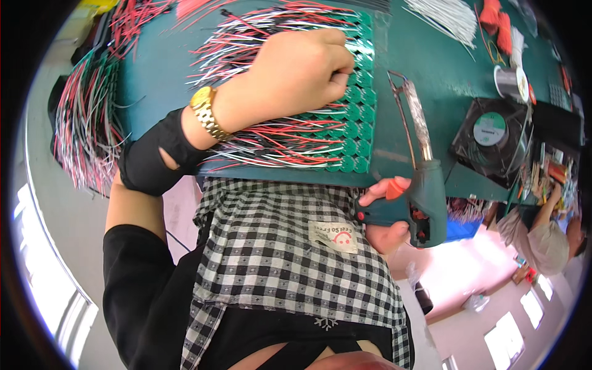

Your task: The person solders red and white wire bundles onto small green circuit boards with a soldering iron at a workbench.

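Note:
My left hand [302, 68], a gold watch [208, 114] at its wrist, rests over a panel of small round green circuit boards [353, 128]. Its fingers are curled closed at the rows of boards, and what they hold, if anything, is hidden. Red, white and black wires [283, 145] run leftward from the boards. In my right hand [387, 237] is a green soldering gun [430, 194] with a red trigger, held by its grip at the table's front edge. Its metal tip and thin feed tube point away from me, right of the panel and apart from it.
A black fan [490, 132] and a solder spool [512, 83] stand at the right. Bundles of wired boards [89, 123] hang over the table's left side. White wires [441, 18] lie at the back. Another person [542, 237] works at the far right.

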A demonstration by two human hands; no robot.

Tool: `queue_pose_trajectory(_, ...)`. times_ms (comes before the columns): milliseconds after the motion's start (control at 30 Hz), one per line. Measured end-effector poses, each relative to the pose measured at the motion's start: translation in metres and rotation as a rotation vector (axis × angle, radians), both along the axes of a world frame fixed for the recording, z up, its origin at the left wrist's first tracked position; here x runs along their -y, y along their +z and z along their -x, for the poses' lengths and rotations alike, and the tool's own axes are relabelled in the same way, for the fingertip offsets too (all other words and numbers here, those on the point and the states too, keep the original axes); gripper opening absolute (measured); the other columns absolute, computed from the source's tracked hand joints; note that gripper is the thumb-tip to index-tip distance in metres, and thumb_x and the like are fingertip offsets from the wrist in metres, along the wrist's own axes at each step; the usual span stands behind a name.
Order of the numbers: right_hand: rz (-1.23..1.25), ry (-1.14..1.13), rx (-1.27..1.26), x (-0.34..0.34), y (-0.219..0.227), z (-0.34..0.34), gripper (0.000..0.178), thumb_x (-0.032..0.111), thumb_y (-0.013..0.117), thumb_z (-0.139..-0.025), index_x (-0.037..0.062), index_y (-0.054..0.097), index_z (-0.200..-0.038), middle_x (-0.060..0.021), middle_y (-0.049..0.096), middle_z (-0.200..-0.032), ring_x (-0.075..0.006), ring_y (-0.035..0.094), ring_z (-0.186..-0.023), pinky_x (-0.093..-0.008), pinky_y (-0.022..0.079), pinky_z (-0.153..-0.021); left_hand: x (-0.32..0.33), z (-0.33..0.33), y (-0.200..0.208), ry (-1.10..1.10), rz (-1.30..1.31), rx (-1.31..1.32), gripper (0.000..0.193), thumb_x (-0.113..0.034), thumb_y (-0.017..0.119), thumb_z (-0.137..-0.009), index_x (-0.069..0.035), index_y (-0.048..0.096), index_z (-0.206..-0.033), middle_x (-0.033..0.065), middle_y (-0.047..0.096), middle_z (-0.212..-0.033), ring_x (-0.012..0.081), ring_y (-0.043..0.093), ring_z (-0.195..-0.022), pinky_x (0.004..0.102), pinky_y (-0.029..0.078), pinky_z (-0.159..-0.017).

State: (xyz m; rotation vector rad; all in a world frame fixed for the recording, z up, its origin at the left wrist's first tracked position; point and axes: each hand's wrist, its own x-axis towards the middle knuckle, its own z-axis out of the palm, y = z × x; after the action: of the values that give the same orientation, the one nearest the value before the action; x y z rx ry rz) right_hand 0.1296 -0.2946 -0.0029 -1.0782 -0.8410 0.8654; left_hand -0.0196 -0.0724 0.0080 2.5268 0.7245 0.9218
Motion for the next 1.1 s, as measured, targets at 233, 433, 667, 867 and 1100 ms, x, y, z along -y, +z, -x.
queue_pose_trajectory(233, -0.038, 0.184, -0.128, 0.006, -0.012, -0.020, 0.056, 0.028, 0.056, -0.086, -0.0029, 0.034, -0.127, -0.0232, 0.054, -0.099, -0.0277, 0.061, -0.075, -0.0360, 0.053, -0.070, 0.003, 0.000, -0.005, 0.036, -0.047, -0.041, 0.004, -0.010, 0.060, -0.069, -0.009, 0.057, -0.071, 0.0040, 0.051, -0.071, 0.0242, 0.057, -0.059, 0.0362, 0.047, -0.047)
queue_pose_trajectory(433, 0.134, 0.221, -0.026, 0.012, -0.030, -0.050, 0.069, 0.050, 0.052, -0.088, -0.0048, 0.034, -0.126, -0.0240, 0.055, -0.095, -0.0259, 0.060, -0.066, -0.0341, 0.051, -0.061, -0.001, 0.001, -0.008, 0.048, -0.073, -0.022, 0.008, -0.011, 0.059, -0.069, -0.007, 0.053, -0.068, 0.0055, 0.049, -0.068, 0.0248, 0.056, -0.057, 0.0366, 0.047, -0.046)
queue_pose_trajectory(667, -0.008, 0.021, -0.005, 0.000, -0.025, -0.011, 0.070, 0.053, 0.051, -0.087, -0.0050, 0.037, -0.124, -0.0222, 0.055, -0.093, -0.0232, 0.059, -0.064, -0.0313, 0.049, -0.060, -0.003, 0.001, -0.002, -0.025, -0.065, -0.067, 0.010, -0.011, 0.061, -0.070, -0.006, 0.053, -0.072, 0.0070, 0.050, -0.073, 0.0250, 0.058, -0.061, 0.0368, 0.048, -0.048)
queue_pose_trajectory(867, -0.029, -0.032, 0.013, -0.002, -0.018, -0.013, 0.071, 0.054, 0.054, -0.086, -0.0053, 0.039, -0.122, -0.0213, 0.056, -0.091, -0.0234, 0.059, -0.063, -0.0305, 0.050, -0.057, -0.033, 0.028, 0.024, -0.045, -0.110, -0.190, 0.011, -0.013, 0.062, -0.076, -0.005, 0.057, -0.082, 0.0089, 0.053, -0.081, 0.0281, 0.057, -0.075, 0.0380, 0.049, -0.062)
queue_pose_trajectory(1100, -0.120, 0.061, -0.034, -0.005, -0.026, -0.003, 0.061, 0.044, 0.043, -0.093, -0.0088, 0.036, -0.122, -0.0237, 0.055, -0.093, -0.0243, 0.061, -0.065, -0.0322, 0.051, -0.061, -0.050, 0.087, 0.019, 0.057, -0.071, -0.356, 0.011, -0.008, 0.063, -0.078, -0.003, 0.058, -0.087, 0.0091, 0.053, -0.087, 0.0308, 0.054, -0.086, 0.0386, 0.045, -0.074)
